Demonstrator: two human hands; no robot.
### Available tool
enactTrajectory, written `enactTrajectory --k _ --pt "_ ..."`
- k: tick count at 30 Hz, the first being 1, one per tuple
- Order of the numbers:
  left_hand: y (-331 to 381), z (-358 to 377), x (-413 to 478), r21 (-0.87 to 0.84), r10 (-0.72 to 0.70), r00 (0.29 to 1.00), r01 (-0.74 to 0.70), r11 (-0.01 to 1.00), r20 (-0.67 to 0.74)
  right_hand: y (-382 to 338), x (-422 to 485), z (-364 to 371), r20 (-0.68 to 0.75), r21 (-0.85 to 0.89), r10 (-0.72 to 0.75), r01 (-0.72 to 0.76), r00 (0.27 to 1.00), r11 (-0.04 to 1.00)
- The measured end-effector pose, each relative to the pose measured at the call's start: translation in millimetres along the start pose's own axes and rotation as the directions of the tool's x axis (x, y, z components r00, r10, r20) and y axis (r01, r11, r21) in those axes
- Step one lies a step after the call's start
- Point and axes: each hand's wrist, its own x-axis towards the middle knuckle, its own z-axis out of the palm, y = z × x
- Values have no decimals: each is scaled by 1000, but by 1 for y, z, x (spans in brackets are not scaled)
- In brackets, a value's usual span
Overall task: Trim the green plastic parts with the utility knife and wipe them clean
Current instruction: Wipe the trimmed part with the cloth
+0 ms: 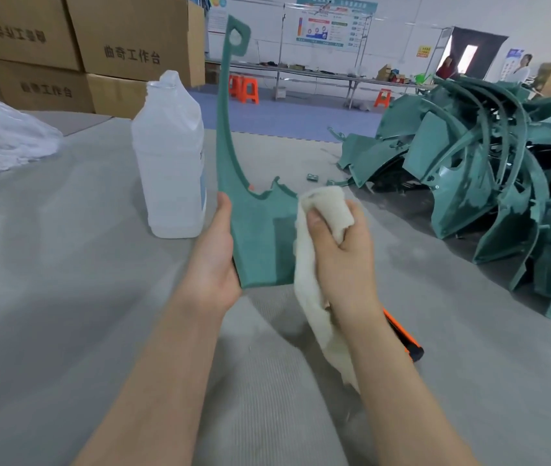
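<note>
Left hand [215,260] grips matte green plastic part [260,230] by its left edge, upright over grey ribbed table cover [65,297], long curved stem ending in looped tab. Right hand [338,250] clutches fuzzy cream cloth [314,297] against part's right edge. Translucent bottle [169,163] just left. Orange-black utility knife [405,338] behind right wrist. Heap of green parts [489,176] far right.

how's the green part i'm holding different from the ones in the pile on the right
The held green part stands upright in the left hand; the pile of green parts lies heaped. The right hand holds a cloth at the held part's edge; nothing touches the pile. Both are the same teal-green plastic.
</note>
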Motion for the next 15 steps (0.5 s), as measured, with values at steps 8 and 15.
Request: enactTrajectory --k 8,15 --pt "-11 6 -1 78 -150 984 143 987 92 -4 1 -5 176 310 164 -213 971 927" --pt "-9 9 0 53 -130 989 126 991 69 21 2 2 -37 -622 -186 123 982 773"
